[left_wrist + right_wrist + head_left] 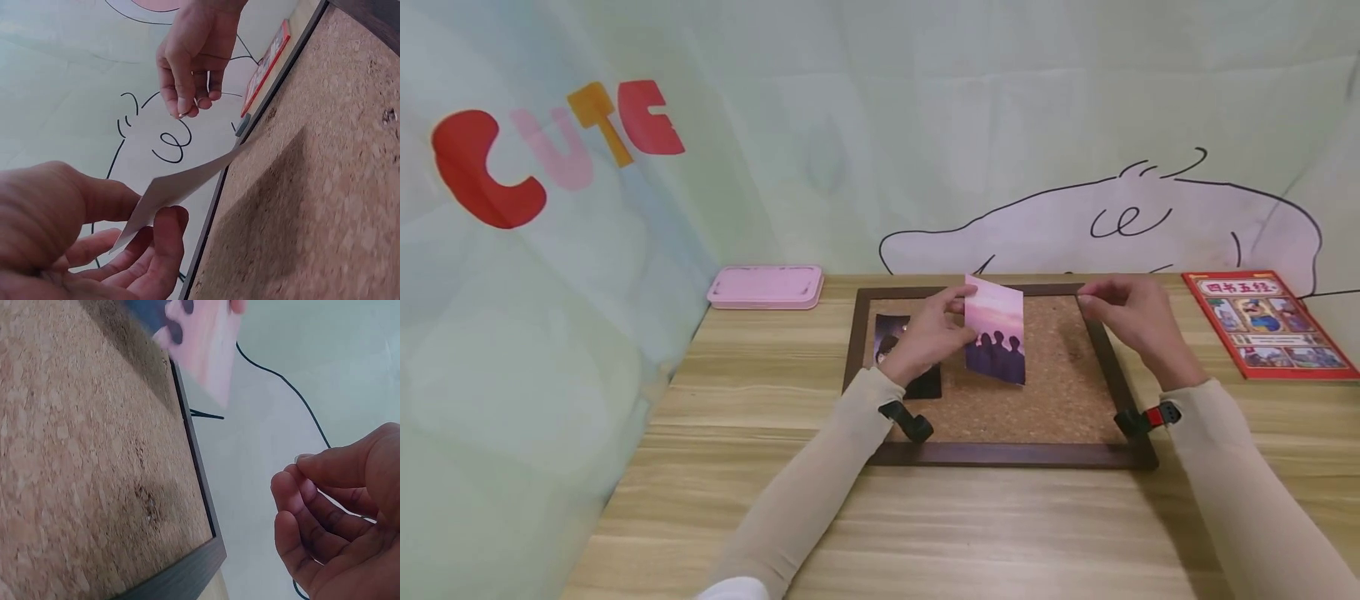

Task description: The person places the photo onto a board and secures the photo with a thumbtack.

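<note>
My left hand (928,333) pinches a photo card (995,308) by its left edge, thumb on one side and fingers on the other. The card shows a pink and purple sky over dark silhouettes. It is tilted above a cork board (1045,417) with a dark wooden frame, casting a shadow on the cork. A darker photo (929,385) lies on the board's left part, partly hidden by the left hand. Near the board's far right corner my right hand (1138,321) is raised, its thumb and forefinger pinching a small pale thing (182,115), mostly hidden by the fingertips.
A pink case (765,287) lies at the table's back left. To the right of the board is a red picture book (1273,325). Behind the wooden table (760,500) hangs a pale printed cloth (820,167).
</note>
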`<state>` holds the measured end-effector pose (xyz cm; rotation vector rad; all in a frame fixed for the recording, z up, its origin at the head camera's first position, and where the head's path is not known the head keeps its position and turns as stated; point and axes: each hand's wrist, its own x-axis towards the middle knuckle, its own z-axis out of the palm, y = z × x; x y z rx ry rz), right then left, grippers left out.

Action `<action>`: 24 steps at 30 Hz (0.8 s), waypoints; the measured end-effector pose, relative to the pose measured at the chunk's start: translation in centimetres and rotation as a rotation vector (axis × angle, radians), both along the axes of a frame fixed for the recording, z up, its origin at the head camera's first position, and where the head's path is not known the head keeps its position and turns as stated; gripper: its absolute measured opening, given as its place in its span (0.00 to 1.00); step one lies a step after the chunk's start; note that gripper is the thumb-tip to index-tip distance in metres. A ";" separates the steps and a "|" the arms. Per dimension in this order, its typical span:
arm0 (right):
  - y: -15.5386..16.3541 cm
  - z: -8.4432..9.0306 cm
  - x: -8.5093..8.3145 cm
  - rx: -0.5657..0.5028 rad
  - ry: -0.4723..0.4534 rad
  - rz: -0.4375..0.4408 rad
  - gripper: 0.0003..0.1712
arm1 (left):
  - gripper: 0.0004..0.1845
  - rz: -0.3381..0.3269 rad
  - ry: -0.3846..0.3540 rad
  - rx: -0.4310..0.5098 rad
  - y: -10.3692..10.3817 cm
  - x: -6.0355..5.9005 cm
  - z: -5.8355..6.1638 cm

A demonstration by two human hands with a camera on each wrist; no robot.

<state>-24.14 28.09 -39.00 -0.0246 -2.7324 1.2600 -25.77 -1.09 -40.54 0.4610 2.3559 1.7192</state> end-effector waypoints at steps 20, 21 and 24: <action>-0.8 -0.8 -0.9 -0.044 0.042 0.070 0.13 | 0.34 0.031 0.006 -0.121 5.5 -0.2 -1.5; -0.8 -0.8 -1.0 -0.041 0.036 0.077 0.14 | 0.34 0.034 0.014 -0.135 5.7 -0.3 -1.6; -0.9 -0.9 -1.1 -0.040 0.019 0.084 0.13 | 0.34 0.035 0.051 -0.165 6.4 -0.3 -1.9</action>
